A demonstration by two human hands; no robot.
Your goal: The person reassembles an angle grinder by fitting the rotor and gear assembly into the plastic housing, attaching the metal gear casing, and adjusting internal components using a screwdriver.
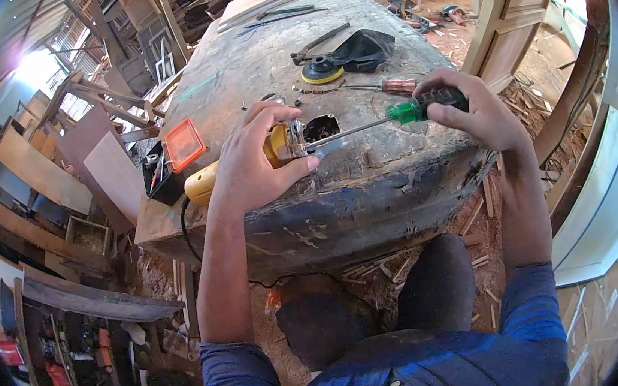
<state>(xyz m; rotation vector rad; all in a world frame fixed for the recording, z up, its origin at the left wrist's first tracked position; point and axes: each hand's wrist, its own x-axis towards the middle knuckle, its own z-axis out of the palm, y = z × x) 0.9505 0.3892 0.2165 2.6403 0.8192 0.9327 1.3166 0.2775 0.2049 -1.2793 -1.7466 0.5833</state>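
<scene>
Closed around a yellow power tool [203, 183], my left hand [248, 150] steadies it near the workbench's front edge. The tool's silvery metal head shows between thumb and fingers. My right hand [474, 104] grips a screwdriver [407, 112] by its green and black handle. Its shaft points left, with the tip at the metal head; the exact contact is too small to tell. Just behind the tip sits a dark round part [321, 127]. Beyond my right hand lies a second screwdriver [398, 86] with a reddish handle.
A round pad with a yellow rim [322, 71] and a black bag-like piece [366, 49] lie farther back on the worn workbench [237, 80]. An orange lid [184, 144] and black box [164, 187] sit left. A wooden door [516, 13] leans right; scraps litter the floor.
</scene>
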